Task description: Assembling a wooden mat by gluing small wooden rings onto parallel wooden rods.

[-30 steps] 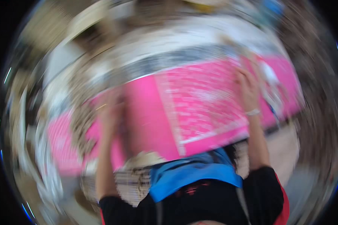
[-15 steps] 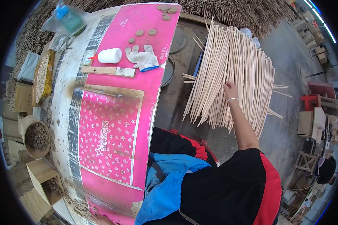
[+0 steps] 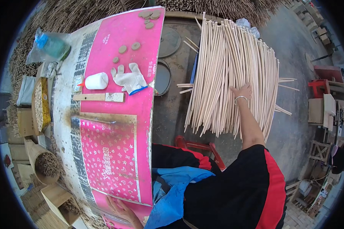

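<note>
My right hand (image 3: pixel 244 92) lies on top of a thick stack of long pale wooden sticks (image 3: pixel 214 80) to the right of the table. Its fingers are spread over them, and it grips none. At the lower left my left hand (image 3: pixel 120 210) rests flat on the pink tabletop (image 3: pixel 145 110), fingers stretched out, just below a patterned pink sheet (image 3: pixel 109 152). Farther up the table are a white knitted glove (image 3: pixel 129 78) with a blue cuff, a white squeeze bottle (image 3: pixel 96 81) with a red tip, and a flat wooden strip (image 3: pixel 99 97).
Several round discs (image 3: pixel 135 46) lie on the far pink surface. A bagged green bottle (image 3: pixel 55 45) stands at the far left. Along the left are a tub (image 3: pixel 42 158) and a wooden box (image 3: pixel 59 202) holding small pieces. A red stool (image 3: pixel 197 145) is between table and sticks.
My left hand has come into view on the tabletop. My right hand has shifted slightly right on the sticks, its fingers opening from a bunched pose. The view has shifted a little.
</note>
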`<state>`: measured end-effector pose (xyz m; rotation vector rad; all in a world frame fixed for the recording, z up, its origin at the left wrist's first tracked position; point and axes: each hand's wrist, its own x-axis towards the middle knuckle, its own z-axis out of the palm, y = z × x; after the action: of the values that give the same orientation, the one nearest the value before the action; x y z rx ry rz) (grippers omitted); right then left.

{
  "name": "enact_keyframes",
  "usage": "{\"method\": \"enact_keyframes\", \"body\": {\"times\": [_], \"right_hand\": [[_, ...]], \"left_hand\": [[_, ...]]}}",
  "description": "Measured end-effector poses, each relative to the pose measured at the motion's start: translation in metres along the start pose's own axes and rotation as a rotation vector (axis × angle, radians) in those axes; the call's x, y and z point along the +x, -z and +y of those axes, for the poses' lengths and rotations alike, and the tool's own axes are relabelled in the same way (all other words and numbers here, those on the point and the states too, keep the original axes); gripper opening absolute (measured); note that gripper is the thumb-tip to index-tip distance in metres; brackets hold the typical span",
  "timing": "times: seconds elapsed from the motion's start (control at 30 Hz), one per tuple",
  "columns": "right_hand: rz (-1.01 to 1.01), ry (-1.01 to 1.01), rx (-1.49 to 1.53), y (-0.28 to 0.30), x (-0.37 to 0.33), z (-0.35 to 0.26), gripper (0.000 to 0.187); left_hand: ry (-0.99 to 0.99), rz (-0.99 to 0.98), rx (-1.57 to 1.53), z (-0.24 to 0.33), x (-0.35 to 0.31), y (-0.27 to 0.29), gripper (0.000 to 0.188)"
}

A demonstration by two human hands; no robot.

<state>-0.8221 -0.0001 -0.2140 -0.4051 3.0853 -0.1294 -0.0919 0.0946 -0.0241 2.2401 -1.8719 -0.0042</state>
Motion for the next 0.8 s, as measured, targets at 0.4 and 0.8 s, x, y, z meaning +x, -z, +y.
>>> {"method": "enact_keyframes", "body": {"times": [0.4,0.8], "right_hand": [[-0.177,-0.104,-0.064,0.018,-0.014,-0.062,0.136],[-0.300,-0.152,0.032,0.025,0.003,-0.066,0.130]], "left_hand": [[0.002,-0.001,0.006,0.020,0.006,-0.023,0.046],[0.091,0.006,0.055,0.023,0.002,-0.032,0.049]]}}
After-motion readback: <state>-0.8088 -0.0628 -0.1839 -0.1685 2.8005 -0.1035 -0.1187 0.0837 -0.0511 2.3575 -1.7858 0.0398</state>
